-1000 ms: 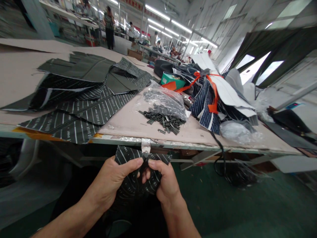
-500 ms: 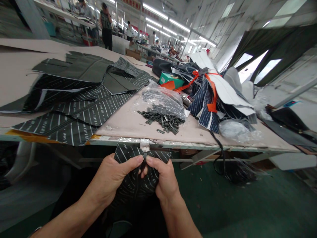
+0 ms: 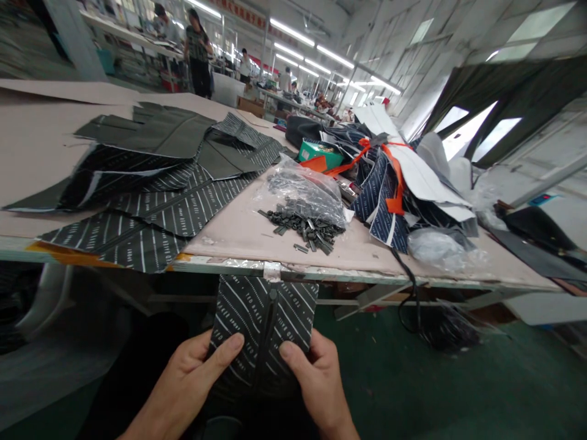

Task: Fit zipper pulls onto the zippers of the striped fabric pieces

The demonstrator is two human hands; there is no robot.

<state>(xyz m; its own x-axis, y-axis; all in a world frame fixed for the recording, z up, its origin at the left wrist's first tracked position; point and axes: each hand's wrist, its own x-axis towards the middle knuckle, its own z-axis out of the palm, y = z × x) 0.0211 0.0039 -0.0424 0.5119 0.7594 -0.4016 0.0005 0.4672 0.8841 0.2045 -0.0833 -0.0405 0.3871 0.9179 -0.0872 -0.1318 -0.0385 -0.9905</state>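
Observation:
Just below the table's front edge, I hold a dark printed fabric panel (image 3: 242, 318) with white slanted stripes and lettering. A zipper (image 3: 269, 324) runs down its middle, with a small dark piece (image 3: 273, 294) near the top end. My left hand (image 3: 202, 362) grips the panel's left side, thumb on the front. On the right side my right hand (image 3: 312, 373) holds it the same way. The other fingers are behind the cloth, and the lower part fades into shadow. On the table beyond lies a heap of small dark zipper pieces (image 3: 312, 232), spilling from a clear plastic bag (image 3: 305, 186).
Matching striped panels (image 3: 151, 201) are piled at the left of the table (image 3: 229, 244). Navy printed pieces (image 3: 373, 195) with an orange strap (image 3: 397, 183) lie right, beside a green box (image 3: 320, 154). A black cable (image 3: 406, 269) hangs off the edge. A person (image 3: 198, 55) stands far back.
Both thumbs have moved from the zipper's top end down and apart to the panel's sides. The panel's front now lies flatter and shows more. The view has shifted slightly.

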